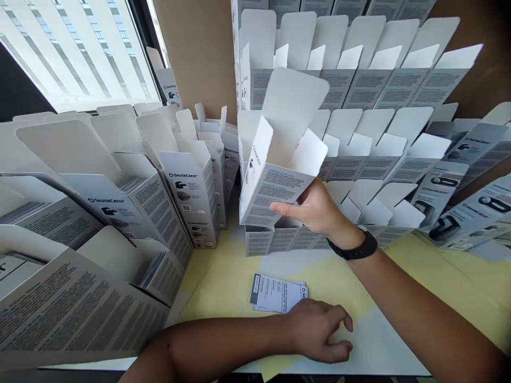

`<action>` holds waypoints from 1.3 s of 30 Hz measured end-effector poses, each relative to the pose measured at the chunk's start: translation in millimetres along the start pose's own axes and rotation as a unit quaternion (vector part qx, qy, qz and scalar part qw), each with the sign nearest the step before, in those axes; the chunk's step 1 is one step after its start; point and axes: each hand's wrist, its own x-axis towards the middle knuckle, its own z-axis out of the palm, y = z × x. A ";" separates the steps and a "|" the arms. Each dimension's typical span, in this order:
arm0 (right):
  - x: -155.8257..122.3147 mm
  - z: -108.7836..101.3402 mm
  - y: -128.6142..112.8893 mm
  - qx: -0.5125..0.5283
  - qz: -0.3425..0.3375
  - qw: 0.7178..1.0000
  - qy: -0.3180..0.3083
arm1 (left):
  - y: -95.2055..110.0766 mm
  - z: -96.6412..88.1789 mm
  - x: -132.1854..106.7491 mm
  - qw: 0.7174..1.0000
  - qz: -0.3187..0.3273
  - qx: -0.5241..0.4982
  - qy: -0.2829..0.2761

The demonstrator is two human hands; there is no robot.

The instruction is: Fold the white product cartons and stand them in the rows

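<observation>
My right hand (315, 210) grips an open white and grey carton (275, 175) by its lower side and holds it tilted above the table, top flaps standing up. A black band sits on that wrist. My left hand (319, 330) rests on the yellow table top (439, 276) with fingers loosely curled, nothing visibly in it. Just beyond its knuckles lies a small stack of printed leaflets (275, 293), which the hand touches at its edge.
Rows of open cartons (379, 85) with raised flaps stand stacked at the back and right. More cartons (187, 191) lean in rows at the left, some lying flat near me. A brown cardboard wall (199, 58) and a window (75, 48) are behind.
</observation>
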 end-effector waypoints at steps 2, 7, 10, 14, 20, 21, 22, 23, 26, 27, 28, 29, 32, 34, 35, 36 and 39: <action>0.7 -4.5 3.4 -0.020 0.003 1.000 -0.002 | -1.7 1.4 0.7 1.000 0.007 -0.003 -0.001; 1.7 -14.1 0.3 -0.065 0.004 0.998 0.004 | -3.1 2.5 1.7 1.000 0.011 -0.014 -0.004; 2.8 -15.0 -6.2 -0.095 -0.017 0.995 -0.005 | -1.8 0.7 1.8 1.000 0.013 -0.018 -0.011; 3.4 -8.9 -11.9 -0.068 -0.022 0.997 -0.002 | -1.2 -1.7 1.4 1.000 0.011 -0.021 -0.012; 1.1 4.2 2.4 0.031 0.015 0.999 -0.015 | -0.4 -3.9 0.7 0.999 0.014 -0.030 -0.011; 0.1 4.6 6.2 0.030 0.025 0.999 -0.013 | 0.1 -4.4 0.7 0.999 0.015 -0.031 -0.011; -0.9 4.2 9.5 0.025 0.033 0.999 -0.009 | 0.6 -4.9 0.8 0.999 0.016 -0.030 -0.011; -1.9 2.9 12.1 0.019 0.037 0.999 -0.006 | 1.0 -5.6 0.8 0.999 0.017 -0.029 -0.014; -3.7 -4.1 15.3 -0.004 0.030 0.999 -0.008 | 2.2 -8.3 0.9 0.999 0.018 -0.024 -0.024; -3.9 -6.8 15.2 -0.013 0.029 0.999 -0.017 | 2.5 -9.4 0.8 0.999 0.021 -0.023 -0.027; -3.9 -9.1 15.0 -0.022 0.028 0.999 -0.027 | 2.7 -10.4 0.7 0.999 0.025 -0.021 -0.029; -3.9 -10.9 15.0 -0.030 0.028 0.999 -0.034 | 2.9 -11.2 0.6 0.999 0.028 -0.020 -0.029; -4.3 -11.6 16.8 -0.064 0.035 0.997 -0.039 | 3.1 -11.8 0.3 0.999 0.038 -0.018 -0.027; -4.7 -8.2 19.5 -0.089 0.046 0.994 -0.038 | 2.8 -10.5 0.3 0.999 0.038 -0.016 -0.022; -4.8 -5.7 21.0 -0.105 0.051 0.992 -0.038 | 2.5 -9.5 0.4 0.999 0.038 -0.016 -0.020; -4.8 -3.1 22.3 -0.122 0.052 0.990 -0.037 | 2.2 -8.4 0.6 0.999 0.038 -0.015 -0.017; -4.6 3.5 25.0 -0.180 0.031 0.982 -0.039 | 1.2 -6.1 1.0 0.999 0.040 -0.015 -0.015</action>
